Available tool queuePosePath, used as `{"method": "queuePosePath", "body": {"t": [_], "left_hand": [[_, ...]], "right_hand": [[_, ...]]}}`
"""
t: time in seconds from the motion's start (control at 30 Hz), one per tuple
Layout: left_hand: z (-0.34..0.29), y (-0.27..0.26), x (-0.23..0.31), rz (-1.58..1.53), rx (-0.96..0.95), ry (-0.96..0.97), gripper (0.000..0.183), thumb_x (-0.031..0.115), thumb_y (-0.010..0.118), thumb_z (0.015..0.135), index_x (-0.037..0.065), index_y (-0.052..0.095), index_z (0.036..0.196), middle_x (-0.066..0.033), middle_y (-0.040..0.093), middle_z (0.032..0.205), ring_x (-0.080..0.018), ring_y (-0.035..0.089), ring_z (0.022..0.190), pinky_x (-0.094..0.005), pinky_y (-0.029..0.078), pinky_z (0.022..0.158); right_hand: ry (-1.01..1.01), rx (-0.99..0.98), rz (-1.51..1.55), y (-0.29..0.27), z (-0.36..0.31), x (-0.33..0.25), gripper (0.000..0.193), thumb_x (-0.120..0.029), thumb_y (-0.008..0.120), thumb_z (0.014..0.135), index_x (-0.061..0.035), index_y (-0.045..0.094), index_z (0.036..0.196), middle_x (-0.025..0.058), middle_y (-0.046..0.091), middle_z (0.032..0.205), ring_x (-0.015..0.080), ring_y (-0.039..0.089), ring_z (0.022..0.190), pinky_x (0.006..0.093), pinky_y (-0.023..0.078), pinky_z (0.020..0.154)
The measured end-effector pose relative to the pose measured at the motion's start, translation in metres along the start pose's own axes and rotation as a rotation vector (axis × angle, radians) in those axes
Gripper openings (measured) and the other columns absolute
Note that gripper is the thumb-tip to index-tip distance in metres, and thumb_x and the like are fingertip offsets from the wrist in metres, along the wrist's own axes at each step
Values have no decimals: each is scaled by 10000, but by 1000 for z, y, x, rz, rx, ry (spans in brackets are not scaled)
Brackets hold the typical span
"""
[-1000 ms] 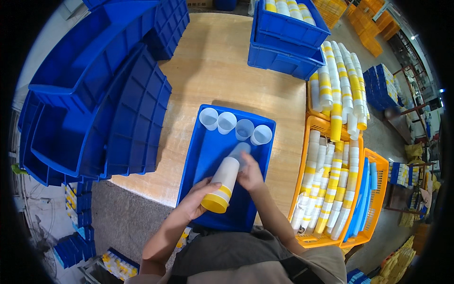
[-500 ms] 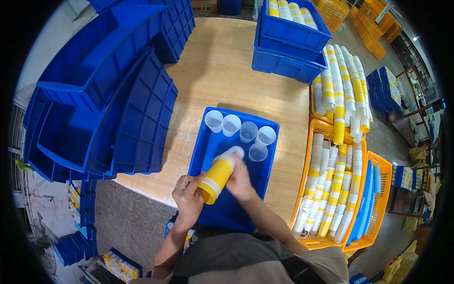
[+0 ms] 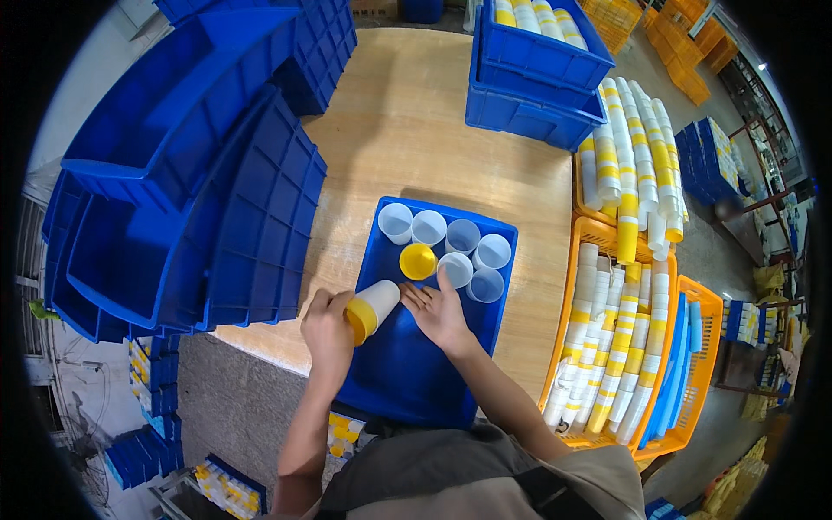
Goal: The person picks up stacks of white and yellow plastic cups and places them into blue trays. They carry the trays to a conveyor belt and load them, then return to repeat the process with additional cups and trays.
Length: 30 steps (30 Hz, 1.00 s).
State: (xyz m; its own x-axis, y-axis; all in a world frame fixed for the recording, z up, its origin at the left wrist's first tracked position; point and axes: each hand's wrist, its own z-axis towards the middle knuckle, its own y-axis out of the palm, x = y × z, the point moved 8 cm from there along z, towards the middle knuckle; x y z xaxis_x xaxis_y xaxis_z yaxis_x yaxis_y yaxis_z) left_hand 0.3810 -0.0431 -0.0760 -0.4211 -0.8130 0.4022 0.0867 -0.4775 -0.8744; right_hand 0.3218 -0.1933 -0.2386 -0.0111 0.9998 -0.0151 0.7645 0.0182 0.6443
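Observation:
My left hand (image 3: 328,331) is closed on the rim end of a short stack of cups (image 3: 374,305), yellow at the open end and white toward the base. The stack is tilted over the left side of a shallow blue bin (image 3: 407,368). Close to its white end, my right hand (image 3: 440,314) is open, palm up, fingers stretched and thumb apart, holding nothing. Several translucent white cups (image 3: 428,228) stand mouth up at the bin's far end. Among them is one yellow cup (image 3: 418,261), just beyond my right fingertips.
The bin rests on a wooden table (image 3: 416,113). Large blue crates (image 3: 260,208) are stacked at the left. Two stacked blue crates (image 3: 529,113) stand at the far right, the top one holding cups. Along the right edge, an orange basket (image 3: 555,399) holds long cup stacks.
My right hand has let go of the cup stack and opened. The stack is shorter and has moved left with my left hand. A yellow cup and another white cup now stand in the bin.

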Motion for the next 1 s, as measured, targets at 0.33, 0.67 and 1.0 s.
{"method": "queuePosePath", "body": {"t": [0.33, 0.67, 1.0], "left_hand": [[48, 7, 47, -110, -220, 53, 252, -52, 626, 768, 44, 767, 953, -158, 697, 889, -298, 690, 789, -339, 556, 683], [-31, 179, 83, -638, -653, -273, 303, 194, 662, 915, -8, 680, 1140, -226, 676, 1005, -331, 676, 907, -381, 537, 802], [-34, 39, 35, 221, 96, 8, 598, 66, 738, 797, -15, 489, 1334, -218, 574, 1204, -377, 604, 1030, -445, 491, 917]], "right_hand": [[-781, -278, -1151, 82, -55, -207, 390, -226, 597, 981, 11, 547, 1287, 138, 645, 1185, 216, 625, 1104, 333, 493, 974], [-950, -348, -318, 339, 40, -467, 601, -269, 591, 968, 76, 348, 1396, 306, 453, 1342, 417, 546, 1202, 500, 484, 1006], [-1031, -362, -273, 158, -82, -476, 396, -227, 617, 967, -37, 509, 1297, 139, 581, 1288, 262, 584, 1174, 391, 527, 956]]}}
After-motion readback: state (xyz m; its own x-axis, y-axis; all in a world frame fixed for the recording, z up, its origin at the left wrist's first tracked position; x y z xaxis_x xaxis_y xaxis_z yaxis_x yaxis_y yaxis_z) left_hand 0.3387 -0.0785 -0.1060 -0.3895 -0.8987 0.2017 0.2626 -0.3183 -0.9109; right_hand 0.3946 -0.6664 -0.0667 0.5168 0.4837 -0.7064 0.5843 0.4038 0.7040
